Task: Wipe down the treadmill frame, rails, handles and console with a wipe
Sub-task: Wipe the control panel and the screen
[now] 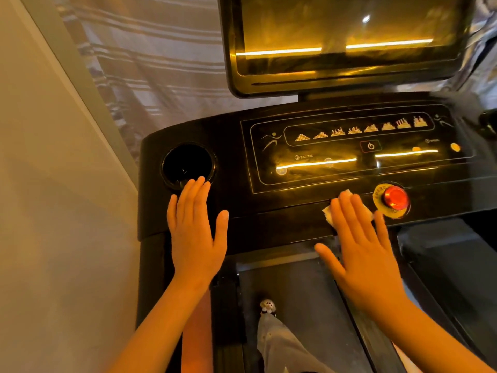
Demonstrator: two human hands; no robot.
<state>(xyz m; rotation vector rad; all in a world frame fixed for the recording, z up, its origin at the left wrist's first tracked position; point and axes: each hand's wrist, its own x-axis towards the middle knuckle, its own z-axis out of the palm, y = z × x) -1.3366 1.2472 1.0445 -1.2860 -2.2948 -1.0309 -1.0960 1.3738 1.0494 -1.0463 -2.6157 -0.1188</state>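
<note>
Risk: wipe [328,213] sits under right hand [360,238], fingers straight and pressing it flat on console [242,189] front edge, just beside red stop button [394,197]. Rightward stroke likely bumps it. Left hand [197,227] flat on console, empty, by cup holder [188,164].

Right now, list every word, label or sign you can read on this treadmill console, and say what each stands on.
"INCLINE": on the glossy black control panel, lower left.
Power symbol: in a red-edged box, panel centre.
"EMER…": partial, on the yellow ring round the red round stop button.
Small label, panel's upper right: too blurred to read.
Running-figure signs and row of dotted profile icons: no words.
</note>
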